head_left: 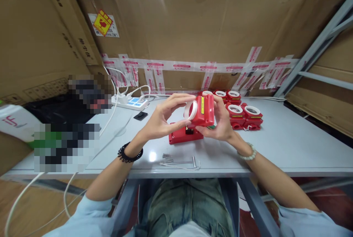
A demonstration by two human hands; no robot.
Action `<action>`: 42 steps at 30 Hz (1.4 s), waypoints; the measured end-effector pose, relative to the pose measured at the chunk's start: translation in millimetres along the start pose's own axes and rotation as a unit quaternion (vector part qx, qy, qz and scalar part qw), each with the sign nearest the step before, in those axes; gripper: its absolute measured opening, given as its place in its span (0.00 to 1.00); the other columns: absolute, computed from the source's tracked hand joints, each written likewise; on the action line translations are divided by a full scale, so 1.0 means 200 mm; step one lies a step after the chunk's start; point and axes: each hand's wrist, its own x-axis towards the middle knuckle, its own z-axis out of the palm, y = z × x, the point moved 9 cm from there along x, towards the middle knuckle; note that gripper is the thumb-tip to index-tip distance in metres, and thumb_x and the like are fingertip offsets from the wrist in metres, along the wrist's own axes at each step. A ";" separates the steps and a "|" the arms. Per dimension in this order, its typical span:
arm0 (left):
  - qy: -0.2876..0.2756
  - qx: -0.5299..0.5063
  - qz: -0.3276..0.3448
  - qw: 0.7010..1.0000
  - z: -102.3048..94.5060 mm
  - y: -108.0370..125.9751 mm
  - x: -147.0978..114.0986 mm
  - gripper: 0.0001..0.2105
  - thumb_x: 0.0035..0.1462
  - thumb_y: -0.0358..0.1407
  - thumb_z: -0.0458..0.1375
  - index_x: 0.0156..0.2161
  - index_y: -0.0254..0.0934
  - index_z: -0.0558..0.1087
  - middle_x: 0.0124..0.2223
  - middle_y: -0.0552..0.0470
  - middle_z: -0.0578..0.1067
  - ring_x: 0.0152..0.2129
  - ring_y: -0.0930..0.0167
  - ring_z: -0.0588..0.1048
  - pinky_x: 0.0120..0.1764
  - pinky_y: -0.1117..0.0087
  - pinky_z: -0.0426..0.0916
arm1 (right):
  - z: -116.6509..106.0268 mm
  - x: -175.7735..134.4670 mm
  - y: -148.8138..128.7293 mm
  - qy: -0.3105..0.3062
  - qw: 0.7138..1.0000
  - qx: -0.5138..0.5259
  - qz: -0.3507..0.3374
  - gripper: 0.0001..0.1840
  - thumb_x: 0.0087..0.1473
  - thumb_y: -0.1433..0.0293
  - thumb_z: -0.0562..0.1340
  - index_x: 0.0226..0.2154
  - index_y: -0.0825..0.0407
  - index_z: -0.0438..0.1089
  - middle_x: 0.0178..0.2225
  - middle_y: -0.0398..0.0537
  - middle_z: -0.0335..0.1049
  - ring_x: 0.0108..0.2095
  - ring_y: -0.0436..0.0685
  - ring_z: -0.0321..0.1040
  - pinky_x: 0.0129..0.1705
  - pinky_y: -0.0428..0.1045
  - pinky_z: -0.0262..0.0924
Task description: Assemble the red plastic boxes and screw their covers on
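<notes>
Between my two hands, above the table, is a red housing (206, 110) with a yellow label and a white ring (191, 110) facing left. My left hand (165, 117) grips it from the left, with thumb and fingers at the white ring. From the right, my right hand (220, 121) holds the same housing at its other end. Beneath it lies a red base plate (182, 135) on the table, with a small black part (189, 130) on it, partly hidden by my hands. Several screws (167, 156) and a T-shaped metal tool (193, 162) lie nearer the table edge.
Several similar red housings with white rings (252, 110) stand at the back right. At the back left are a white power strip (132, 102) with plugged-in cables and a small black square (141, 116). Cardboard (179, 20) walls the rear; a metal frame (317, 42) rises at right.
</notes>
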 end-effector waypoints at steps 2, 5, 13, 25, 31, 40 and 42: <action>-0.022 -0.011 0.003 1.000 0.02 0.00 0.00 0.28 0.54 0.33 0.65 0.60 0.48 0.67 0.61 0.45 0.67 0.60 0.60 0.64 0.62 0.56 0.63 | 0.00 0.00 0.01 -0.005 1.000 0.016 0.012 0.44 0.39 0.63 0.72 0.56 0.45 0.54 0.52 0.52 0.66 0.51 0.63 0.68 0.52 0.58 0.65; -0.017 -0.018 -0.012 1.000 0.02 -0.01 0.00 0.30 0.54 0.34 0.65 0.62 0.48 0.65 0.64 0.46 0.64 0.62 0.58 0.61 0.62 0.55 0.62 | 0.01 0.01 0.01 -0.008 0.999 0.032 0.022 0.42 0.40 0.63 0.71 0.56 0.46 0.54 0.49 0.50 0.69 0.48 0.61 0.70 0.49 0.56 0.66; 0.018 0.060 -0.023 0.998 -0.01 -0.03 -0.01 0.26 0.54 0.35 0.66 0.58 0.44 0.69 0.55 0.45 0.73 0.50 0.63 0.71 0.49 0.63 0.71 | 0.02 0.01 0.03 -0.019 0.998 0.038 0.047 0.41 0.41 0.60 0.70 0.56 0.46 0.55 0.46 0.50 0.71 0.44 0.61 0.71 0.46 0.57 0.66; -0.011 0.065 -0.029 0.997 0.01 -0.02 -0.01 0.34 0.53 0.37 0.67 0.63 0.51 0.62 0.66 0.46 0.62 0.61 0.57 0.63 0.57 0.55 0.67 | 0.04 0.00 0.10 -0.012 0.978 0.170 0.122 0.29 0.48 0.56 0.67 0.49 0.50 0.63 0.41 0.49 0.74 0.42 0.58 0.73 0.45 0.54 0.67; 0.009 0.089 -0.025 0.996 -0.01 -0.01 0.00 0.23 0.56 0.33 0.64 0.57 0.45 0.70 0.55 0.44 0.72 0.53 0.62 0.70 0.53 0.60 0.69 | 0.05 -0.01 0.12 -0.015 0.974 0.159 0.161 0.32 0.46 0.55 0.68 0.50 0.50 0.61 0.41 0.49 0.74 0.42 0.59 0.73 0.43 0.53 0.68; 0.032 0.080 -0.076 0.993 -0.02 -0.08 -0.01 0.24 0.56 0.38 0.64 0.58 0.44 0.68 0.56 0.43 0.71 0.51 0.62 0.72 0.51 0.59 0.70 | 0.05 -0.02 0.15 -0.004 0.969 0.167 0.183 0.32 0.46 0.56 0.69 0.50 0.50 0.62 0.40 0.48 0.75 0.40 0.57 0.73 0.41 0.51 0.67; 0.010 0.106 -0.056 0.993 0.00 -0.05 -0.01 0.22 0.56 0.36 0.64 0.56 0.43 0.70 0.54 0.43 0.72 0.51 0.62 0.71 0.49 0.61 0.70 | 0.05 -0.02 0.16 -0.007 0.964 0.180 0.194 0.29 0.47 0.55 0.68 0.48 0.51 0.65 0.37 0.47 0.75 0.37 0.55 0.72 0.40 0.50 0.67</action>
